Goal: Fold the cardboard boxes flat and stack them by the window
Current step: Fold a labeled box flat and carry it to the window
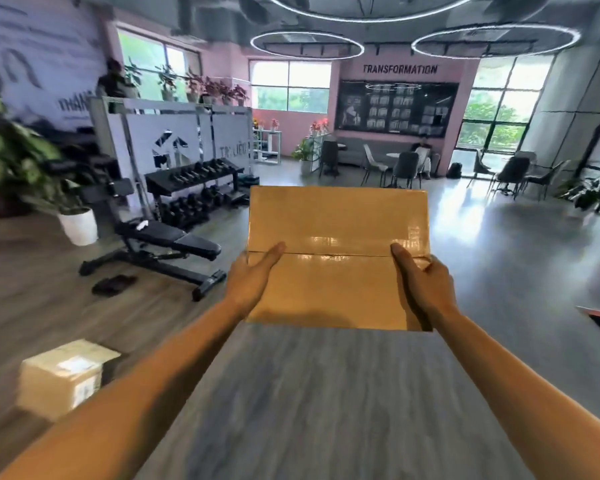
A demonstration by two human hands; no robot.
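Both hands, left [253, 278] and right [426, 285], gripping taped box [336, 237] by sides, in air over grey floor [309, 410]. Second box [61, 377] lying on floor at left. Bench [160, 242], windows [288, 85] standing behind.

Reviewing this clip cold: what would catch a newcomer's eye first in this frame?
First, the cardboard box held up at centre, left hand and right hand gripping its sides, its taped seam facing the camera. Next, the black weight bench at left on the floor, and a smaller taped box sitting at lower left.
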